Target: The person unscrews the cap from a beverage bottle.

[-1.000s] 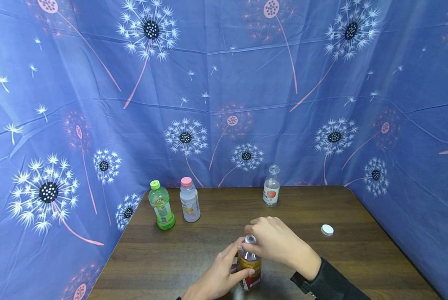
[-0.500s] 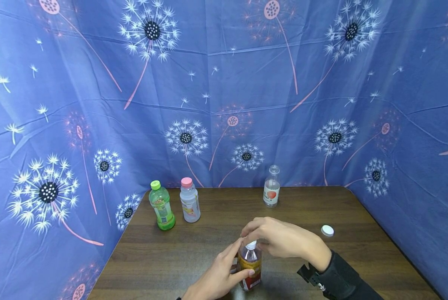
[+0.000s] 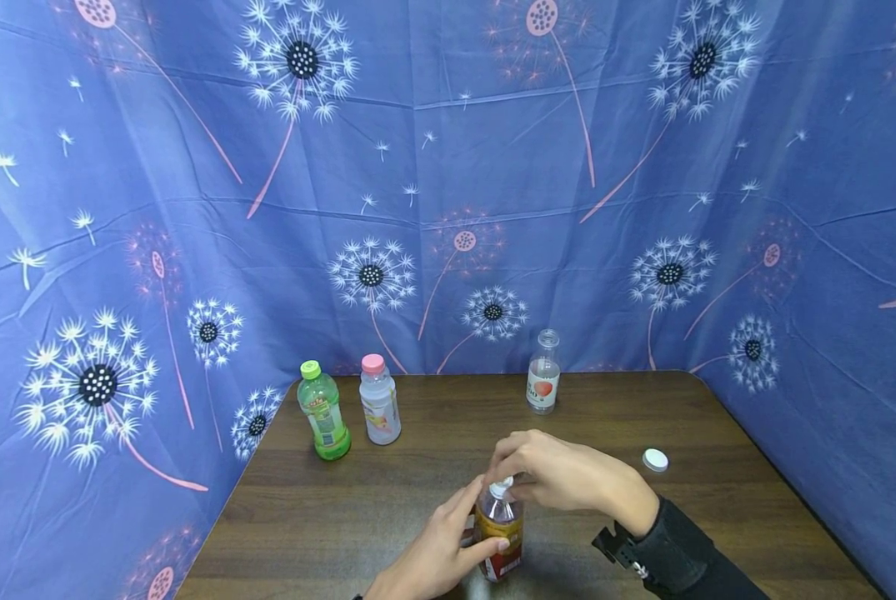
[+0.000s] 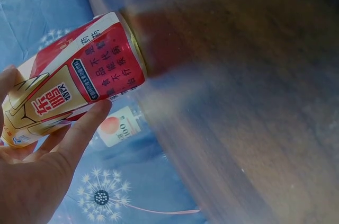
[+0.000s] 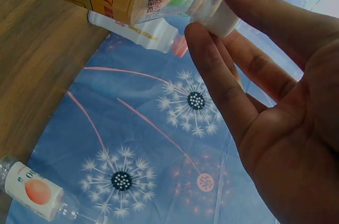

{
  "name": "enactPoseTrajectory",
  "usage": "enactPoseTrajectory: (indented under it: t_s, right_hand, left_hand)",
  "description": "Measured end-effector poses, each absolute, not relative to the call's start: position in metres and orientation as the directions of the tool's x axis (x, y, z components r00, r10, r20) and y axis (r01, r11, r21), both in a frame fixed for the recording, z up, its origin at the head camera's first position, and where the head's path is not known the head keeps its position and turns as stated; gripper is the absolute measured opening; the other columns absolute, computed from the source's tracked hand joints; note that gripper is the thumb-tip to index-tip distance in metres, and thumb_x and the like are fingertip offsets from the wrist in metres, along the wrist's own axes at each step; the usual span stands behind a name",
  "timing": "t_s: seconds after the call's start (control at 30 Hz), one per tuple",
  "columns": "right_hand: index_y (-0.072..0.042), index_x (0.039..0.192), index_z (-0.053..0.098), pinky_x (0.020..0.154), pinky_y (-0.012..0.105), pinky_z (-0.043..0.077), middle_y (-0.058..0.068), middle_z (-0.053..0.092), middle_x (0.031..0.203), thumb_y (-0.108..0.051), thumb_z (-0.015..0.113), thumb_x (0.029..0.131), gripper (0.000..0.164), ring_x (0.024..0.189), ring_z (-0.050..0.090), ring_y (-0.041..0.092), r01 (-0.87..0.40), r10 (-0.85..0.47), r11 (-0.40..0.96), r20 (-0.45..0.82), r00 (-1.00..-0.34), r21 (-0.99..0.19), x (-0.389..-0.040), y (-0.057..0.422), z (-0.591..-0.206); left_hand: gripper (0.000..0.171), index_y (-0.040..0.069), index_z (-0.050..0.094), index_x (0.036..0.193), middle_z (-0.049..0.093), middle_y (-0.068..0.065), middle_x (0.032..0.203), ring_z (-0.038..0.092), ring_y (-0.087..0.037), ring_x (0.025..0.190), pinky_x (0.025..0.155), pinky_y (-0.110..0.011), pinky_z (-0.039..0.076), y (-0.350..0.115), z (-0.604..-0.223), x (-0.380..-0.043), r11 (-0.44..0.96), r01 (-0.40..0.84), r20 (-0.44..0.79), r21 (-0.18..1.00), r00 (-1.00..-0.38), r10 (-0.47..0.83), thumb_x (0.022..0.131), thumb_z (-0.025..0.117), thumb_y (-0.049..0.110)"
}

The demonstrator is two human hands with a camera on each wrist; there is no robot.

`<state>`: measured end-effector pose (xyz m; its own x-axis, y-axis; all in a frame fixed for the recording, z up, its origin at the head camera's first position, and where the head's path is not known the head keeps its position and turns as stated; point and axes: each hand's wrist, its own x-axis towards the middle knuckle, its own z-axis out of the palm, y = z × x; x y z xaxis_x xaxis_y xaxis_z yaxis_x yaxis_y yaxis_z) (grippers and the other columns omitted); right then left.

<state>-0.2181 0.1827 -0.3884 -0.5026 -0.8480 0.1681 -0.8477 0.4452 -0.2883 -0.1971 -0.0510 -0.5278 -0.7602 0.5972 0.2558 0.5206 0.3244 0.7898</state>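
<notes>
Hands on bottle: left hand [image 3: 443,542] wraps the body of the red-and-gold Dongpeng drink bottle [image 3: 509,528], thumb across its near side; right hand [image 3: 556,473] pinches the white cap [image 5: 222,20] between thumb and fingers.
Bottle's place: upright on the near part of the tabletop [image 3: 372,508], between the two hands, well apart from the green bottle [image 3: 326,421], the pink-capped bottle [image 3: 379,408] and the uncapped clear bottle [image 3: 542,387] farther back.
Label and weight: the wrap hides the fill level, so heavy or light is hard to tell fairly.
Bottle wall: probably thin plastic, stiff enough to stand a moderate grip yet likely to dent if squeezed hard; not fragile.
Slip: smooth printed wrap, so likely a little slippery.
Best hold: round the labelled body, below the shoulder.
Cap hold: small and probably rigid, best pinched at its side wall.
Long axis: close to vertical.
Pointing: cap and neck upward, base down on the wood.
</notes>
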Motion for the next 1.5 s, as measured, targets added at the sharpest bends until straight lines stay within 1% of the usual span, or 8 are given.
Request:
enactPoseTrajectory:
  t_s: [0.27, 0.73, 0.9, 1.0, 1.13, 1.27, 1.4, 1.5]
  right_hand:
    - [-0.017, 0.114, 0.08, 0.064, 0.01, 0.043, -0.008, 0.053, 0.086, -0.021, 0.076, 0.097, 0.018, 0.074, 0.046, -0.003, -0.855, -0.821, 0.473, 0.245, -0.516, -0.214, -0.216, 0.177, -0.394]
    - [-0.018, 0.094, 0.074, 0.056, 0.012, 0.036, -0.013, 0.042, 0.08, -0.027, 0.078, 0.096, 0.009, 0.066, 0.038, -0.004, -0.8, -0.738, 0.596, 0.343, -0.581, -0.074, -0.206, 0.167, -0.406]
    - [-0.02, 0.091, 0.072, 0.056, 0.013, 0.036, -0.014, 0.043, 0.08, -0.029, 0.077, 0.097, 0.012, 0.064, 0.038, -0.004, -0.782, -0.715, 0.62, 0.365, -0.596, -0.062, -0.204, 0.165, -0.409]
    - [-0.019, 0.098, 0.076, 0.059, 0.013, 0.043, -0.013, 0.053, 0.085, -0.031, 0.077, 0.097, 0.012, 0.071, 0.046, -0.004, -0.777, -0.708, 0.624, 0.359, -0.608, -0.084, -0.204, 0.167, -0.409]
    - [-0.021, 0.116, 0.077, 0.073, 0.02, 0.054, -0.01, 0.064, 0.106, -0.038, 0.079, 0.094, 0.027, 0.09, 0.059, 0.0, -0.773, -0.718, 0.622, 0.304, -0.626, -0.121, -0.204, 0.171, -0.404]
    - [-0.023, 0.13, 0.072, 0.087, 0.027, 0.058, -0.007, 0.064, 0.129, -0.027, 0.082, 0.092, 0.039, 0.112, 0.064, 0.007, -0.799, -0.777, 0.562, 0.194, -0.599, -0.216, -0.205, 0.177, -0.394]
    - [-0.023, 0.124, 0.076, 0.093, 0.026, 0.058, -0.006, 0.066, 0.132, -0.008, 0.079, 0.092, 0.036, 0.119, 0.064, 0.009, -0.829, -0.84, 0.478, 0.127, -0.528, -0.289, -0.21, 0.179, -0.384]
    - [-0.025, 0.117, 0.079, 0.094, 0.024, 0.058, -0.007, 0.069, 0.127, -0.002, 0.077, 0.092, 0.033, 0.118, 0.064, 0.007, -0.838, -0.857, 0.46, 0.103, -0.506, -0.293, -0.214, 0.179, -0.38]
  left_hand:
    - [0.078, 0.026, 0.023, 0.166, 0.052, -0.009, 0.154, 0.06, -0.016, 0.131, 0.094, -0.024, 0.059, -0.051, -0.528, -0.197, 0.306, 0.583, 0.327, 0.753, -0.735, 0.594, 0.103, 0.066, 0.043]
    - [0.074, 0.028, 0.027, 0.163, 0.054, -0.008, 0.151, 0.061, -0.019, 0.131, 0.089, -0.024, 0.06, -0.052, -0.525, -0.198, 0.303, 0.566, 0.316, 0.767, -0.743, 0.59, 0.103, 0.066, 0.041]
    - [0.074, 0.023, 0.027, 0.164, 0.053, -0.01, 0.154, 0.06, -0.021, 0.132, 0.093, -0.025, 0.06, -0.053, -0.525, -0.198, 0.306, 0.617, 0.358, 0.725, -0.717, 0.599, 0.103, 0.066, 0.039]
    - [0.075, 0.022, 0.026, 0.164, 0.052, -0.01, 0.155, 0.06, -0.02, 0.133, 0.095, -0.027, 0.06, -0.054, -0.525, -0.199, 0.312, 0.621, 0.351, 0.719, -0.712, 0.609, 0.103, 0.065, 0.041]
    - [0.075, 0.022, 0.025, 0.165, 0.051, -0.01, 0.155, 0.059, -0.02, 0.133, 0.094, -0.028, 0.06, -0.055, -0.524, -0.199, 0.322, 0.601, 0.315, 0.732, -0.717, 0.622, 0.104, 0.064, 0.043]
    - [0.074, 0.018, 0.028, 0.164, 0.049, -0.013, 0.156, 0.058, -0.021, 0.135, 0.094, -0.03, 0.061, -0.054, -0.523, -0.198, 0.318, 0.577, 0.285, 0.752, -0.72, 0.632, 0.104, 0.063, 0.044]
    - [0.077, 0.018, 0.026, 0.165, 0.046, -0.013, 0.159, 0.057, -0.023, 0.136, 0.094, -0.031, 0.061, -0.055, -0.523, -0.196, 0.309, 0.536, 0.25, 0.786, -0.731, 0.635, 0.104, 0.064, 0.045]
    - [0.079, 0.021, 0.023, 0.167, 0.044, -0.012, 0.161, 0.056, -0.023, 0.137, 0.096, -0.031, 0.06, -0.054, -0.523, -0.196, 0.299, 0.525, 0.243, 0.797, -0.732, 0.637, 0.103, 0.064, 0.045]
